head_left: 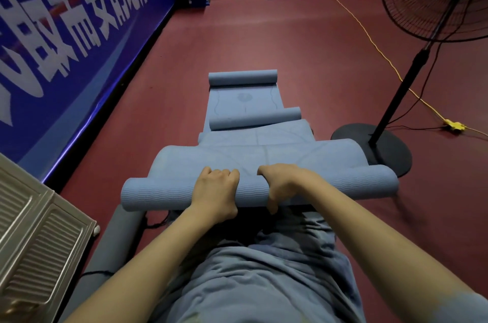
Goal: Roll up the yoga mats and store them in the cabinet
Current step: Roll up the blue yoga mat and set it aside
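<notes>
Rolling near mat (163,194): roll's long axis runs left-right across person's front, unrolled part stretches away forward. Left hand (215,192) and right hand (281,186) both curl over roll near its middle, side by side, equally near. Two more mats beyond, second mat roll (254,118) and far mat roll (243,78), only partly rolled. Red floor (290,40), metal cabinet (34,233) at left, standing fan base (380,149) just right of mat.

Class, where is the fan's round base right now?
In the head view, the fan's round base sits on the red floor at right, touching or just behind the nearest mat roll's right end.
</notes>
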{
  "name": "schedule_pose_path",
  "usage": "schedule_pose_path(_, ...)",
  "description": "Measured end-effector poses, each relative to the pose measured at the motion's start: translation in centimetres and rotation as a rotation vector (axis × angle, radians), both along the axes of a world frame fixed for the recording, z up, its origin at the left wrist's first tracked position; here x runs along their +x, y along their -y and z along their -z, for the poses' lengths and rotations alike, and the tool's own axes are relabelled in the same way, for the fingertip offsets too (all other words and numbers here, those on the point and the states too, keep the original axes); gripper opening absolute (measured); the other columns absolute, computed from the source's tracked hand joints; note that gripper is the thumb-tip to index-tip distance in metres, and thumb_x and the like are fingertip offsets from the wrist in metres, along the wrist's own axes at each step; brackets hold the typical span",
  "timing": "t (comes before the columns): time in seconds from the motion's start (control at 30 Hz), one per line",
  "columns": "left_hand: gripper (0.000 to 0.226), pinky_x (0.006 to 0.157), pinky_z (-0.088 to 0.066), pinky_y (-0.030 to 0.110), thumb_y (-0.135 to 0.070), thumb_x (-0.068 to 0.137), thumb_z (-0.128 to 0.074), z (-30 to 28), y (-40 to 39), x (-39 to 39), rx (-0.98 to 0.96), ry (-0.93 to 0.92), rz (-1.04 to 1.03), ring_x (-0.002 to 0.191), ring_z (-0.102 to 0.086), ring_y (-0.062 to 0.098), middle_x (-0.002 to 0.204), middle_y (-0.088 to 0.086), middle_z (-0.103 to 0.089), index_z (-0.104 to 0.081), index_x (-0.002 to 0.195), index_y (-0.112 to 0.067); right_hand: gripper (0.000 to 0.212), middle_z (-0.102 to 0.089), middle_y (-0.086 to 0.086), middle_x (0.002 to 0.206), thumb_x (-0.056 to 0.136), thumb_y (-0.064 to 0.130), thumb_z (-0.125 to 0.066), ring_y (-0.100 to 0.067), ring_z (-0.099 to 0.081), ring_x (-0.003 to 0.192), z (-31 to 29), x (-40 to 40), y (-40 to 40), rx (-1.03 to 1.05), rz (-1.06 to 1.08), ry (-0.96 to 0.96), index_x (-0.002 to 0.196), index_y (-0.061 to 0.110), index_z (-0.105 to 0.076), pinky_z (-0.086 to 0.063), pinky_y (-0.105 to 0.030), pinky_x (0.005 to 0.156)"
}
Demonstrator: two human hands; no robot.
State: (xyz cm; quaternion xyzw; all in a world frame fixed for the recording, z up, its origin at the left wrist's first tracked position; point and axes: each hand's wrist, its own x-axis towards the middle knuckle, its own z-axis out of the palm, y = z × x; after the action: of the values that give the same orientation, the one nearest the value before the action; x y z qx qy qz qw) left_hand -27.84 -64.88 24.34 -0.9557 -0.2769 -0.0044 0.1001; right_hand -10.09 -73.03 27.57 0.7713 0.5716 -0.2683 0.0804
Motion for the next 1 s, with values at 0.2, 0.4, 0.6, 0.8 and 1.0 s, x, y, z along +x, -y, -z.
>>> schedule_pose_path(0.2, 0.050, 0.066, -0.038, 0.034, -0.048, 0.062, -0.080, -2.7, -2.2, 1.4, -0.170, -0.144, 0.024, 0.082, -0.063, 0.026, 0.090, 0.000, -0.066, -0.054, 0.096, -0.022, 0.078, -0.048, 0.000, 0.116, 0.059, 0.042, -0.090, -0.025, -0.051, 0.105, 0.7, -0.3, 0.6, 0.233, -0.052, 0.115, 0.121, 0.022, -0.047, -0.042, -0.037, 0.078)
schedule_pose_path(0.4, 0.064, 0.069, -0.058, 0.034, -0.051, 0.045, -0.091, -4.6, -5.0, 3.4, -0.493, -0.316, -0.045, 0.078, -0.064, 0.017, 0.090, -0.005, -0.068, -0.067, 0.100, -0.026, 0.075, -0.063, -0.001, 0.104, 0.062, 0.040, -0.088, -0.030, -0.063, 0.090, 0.6, -0.9, 0.5, 0.306, -0.079, 0.212, 0.116, 0.021, -0.039, -0.039, -0.037, 0.067)
schedule_pose_path(0.6, 0.076, 0.066, -0.055, 0.030, -0.044, 0.047, -0.095, -5.6, -6.0, 4.4, -0.632, -0.377, -0.084, 0.088, -0.066, 0.016, 0.103, -0.004, -0.067, -0.066, 0.114, -0.022, 0.074, -0.061, -0.003, 0.107, 0.062, 0.046, -0.088, -0.032, -0.061, 0.094, 1.4, -1.1, 0.7, 0.405, -0.124, 0.352, 0.112, 0.020, -0.040, -0.034, -0.040, 0.072)
schedule_pose_path(0.8, 0.070, 0.072, -0.053, 0.034, -0.061, 0.048, -0.088, -4.9, -6.0, 3.7, -0.470, -0.228, -0.062, 0.086, -0.064, 0.017, 0.095, -0.008, -0.068, -0.064, 0.104, -0.028, 0.064, -0.058, -0.001, 0.090, 0.065, 0.030, -0.084, -0.029, -0.060, 0.080, 0.1, -0.4, -1.0, 0.332, -0.091, 0.356, 0.106, 0.019, -0.036, -0.036, -0.036, 0.064)
schedule_pose_path(1.0, 0.074, 0.069, -0.042, 0.036, -0.072, 0.056, -0.078, -1.9, -4.5, 1.7, -0.202, -0.004, 0.033, 0.099, -0.064, 0.022, 0.108, -0.008, -0.068, -0.053, 0.111, -0.029, 0.078, -0.055, 0.001, 0.093, 0.057, 0.036, -0.090, -0.026, -0.061, 0.092, -0.2, 0.3, -2.1, 0.184, -0.091, 0.206, 0.119, 0.023, -0.044, -0.045, -0.037, 0.070)
